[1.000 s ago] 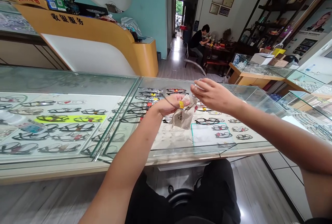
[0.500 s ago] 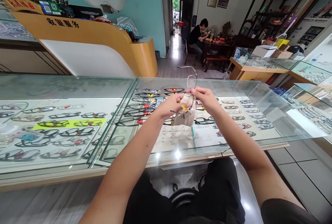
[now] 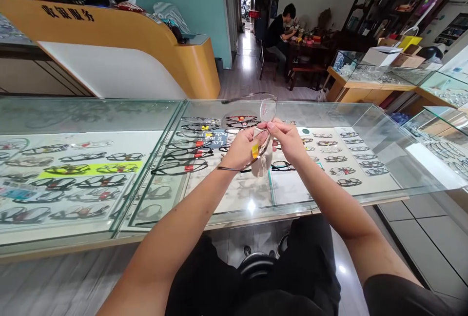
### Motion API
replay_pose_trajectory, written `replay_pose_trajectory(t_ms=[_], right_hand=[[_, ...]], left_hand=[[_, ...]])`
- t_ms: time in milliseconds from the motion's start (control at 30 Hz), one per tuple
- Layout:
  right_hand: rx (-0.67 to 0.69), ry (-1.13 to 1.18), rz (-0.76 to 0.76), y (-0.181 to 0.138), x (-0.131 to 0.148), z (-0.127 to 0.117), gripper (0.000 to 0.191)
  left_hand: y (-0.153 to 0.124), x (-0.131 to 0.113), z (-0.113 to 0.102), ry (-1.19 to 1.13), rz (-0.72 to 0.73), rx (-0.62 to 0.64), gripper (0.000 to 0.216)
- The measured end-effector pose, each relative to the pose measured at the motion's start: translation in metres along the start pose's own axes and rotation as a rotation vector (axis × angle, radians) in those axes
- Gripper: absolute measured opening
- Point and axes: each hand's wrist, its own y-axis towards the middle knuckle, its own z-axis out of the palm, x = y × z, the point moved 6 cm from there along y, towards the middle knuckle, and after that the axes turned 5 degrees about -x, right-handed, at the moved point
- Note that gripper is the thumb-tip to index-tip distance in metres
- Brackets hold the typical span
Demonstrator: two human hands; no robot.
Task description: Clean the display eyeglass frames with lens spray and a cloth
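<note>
Head view: at the near edge are the person's dark trousers [image 3: 314, 252], and beyond them stands a glass display case [image 3: 228, 201] with rows of eyeglass frames [image 3: 185, 166] inside. Above its middle, the left hand [image 3: 242, 148] is curled, its thumb and fingers closed on a pale cloth [image 3: 260, 167] and the near part of a pair of spectacles [image 3: 268, 110]; how tightly the covered fingers close is hidden. A yellow tag [image 3: 255, 151] shows beside that thumb. The right hand [image 3: 287, 139], nearly closed, pinches the spectacles at their middle with its fingertips, touching or almost touching the left. The far lens and one temple rise beyond both hands, while the other temple reaches left over the left wrist. Farther off, a curved yellow desk [image 3: 197, 69] stands left, a white box [image 3: 380, 56] sits right, and a seated person [image 3: 280, 33] leans over a dark table [image 3: 310, 49].
</note>
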Motion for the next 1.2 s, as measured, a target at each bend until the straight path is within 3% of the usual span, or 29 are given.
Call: replay_pose_trajectory(t_ms=[300,533,667,867,1200], right_hand=[[-0.079,0.001,-0.007,0.007,-0.008,-0.004,0.056],[-0.014,-0.028,0.014,0.002,-0.008,0.005,0.064],[-0.02,0.015,-0.005,0.002,-0.002,0.002,0.061],[-0.041,-0.016,0.019,0.005,-0.009,-0.004,0.062],[0.004,-0.034,-0.038,0.001,-0.003,0.004,0.061]], left_hand=[[0.0,0.001,-0.007,-0.005,-0.004,-0.029,0.062],[-0.001,-0.004,-0.006,0.043,0.071,-0.086,0.073],[0.0,-0.003,-0.007,-0.034,0.03,-0.058,0.079],[0.0,-0.001,-0.008,-0.069,-0.042,-0.01,0.065],[0.002,0.001,-0.009,-0.028,-0.045,-0.002,0.084]])
